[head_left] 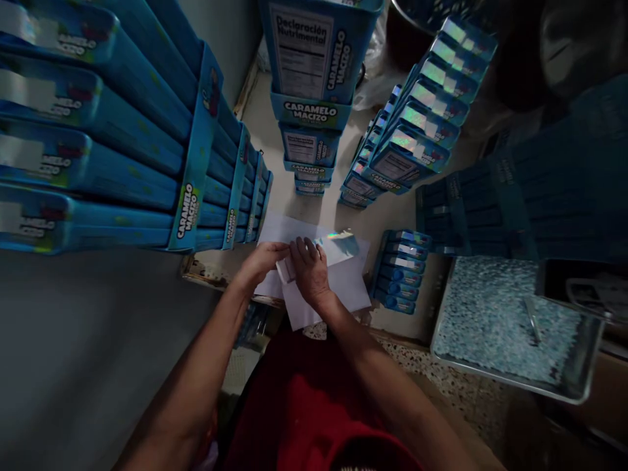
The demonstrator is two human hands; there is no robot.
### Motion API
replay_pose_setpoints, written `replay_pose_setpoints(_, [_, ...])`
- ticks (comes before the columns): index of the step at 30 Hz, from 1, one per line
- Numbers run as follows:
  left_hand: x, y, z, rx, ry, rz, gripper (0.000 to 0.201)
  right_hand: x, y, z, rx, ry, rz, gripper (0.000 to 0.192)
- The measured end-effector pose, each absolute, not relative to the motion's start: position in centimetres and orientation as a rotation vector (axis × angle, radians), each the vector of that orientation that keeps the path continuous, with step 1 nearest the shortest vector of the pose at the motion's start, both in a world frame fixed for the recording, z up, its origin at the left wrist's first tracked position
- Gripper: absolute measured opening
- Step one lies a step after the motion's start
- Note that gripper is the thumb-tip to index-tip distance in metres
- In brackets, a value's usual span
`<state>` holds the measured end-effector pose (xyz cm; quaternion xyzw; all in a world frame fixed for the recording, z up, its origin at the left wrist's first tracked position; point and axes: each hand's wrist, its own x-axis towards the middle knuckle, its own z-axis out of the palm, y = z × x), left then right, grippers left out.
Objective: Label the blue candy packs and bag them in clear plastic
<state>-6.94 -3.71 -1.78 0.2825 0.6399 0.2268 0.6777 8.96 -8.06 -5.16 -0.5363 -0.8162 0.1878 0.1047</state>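
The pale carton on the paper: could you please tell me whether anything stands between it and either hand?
Nothing visible does: the right hand lies over the pale carton, and the left hand is at its left end. The paper lies beneath; the small blue stack stands to the right.

Dim room, uneven light — brightest around the middle of the off-white worktop (pixel 387 216), right side and upper right corner near black. Worktop edge (pixel 209 275) chipped and stained brown at left. Plain grey wall (pixel 230 59) along the far left side, fairly dark. Floor (pixel 422 373) speckled, terrazzo-like — pale with dark chips, shadowed toward the right
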Motion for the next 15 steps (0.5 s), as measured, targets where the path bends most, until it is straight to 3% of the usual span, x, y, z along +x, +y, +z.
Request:
replay_pose_setpoints(7, [-7.9,-4.3,-1.0,0.577,1.467,0.504,0.050,9.4,-11.6,-5.0,-1.523,-2.419,0.509,0.051])
replay_pose_setpoints(15, [-7.2,-2.9,-2.7,1.207,1.790,0.449,0.033,11.8,-12.2,0.0,-1.779,-1.807,0.796,0.021])
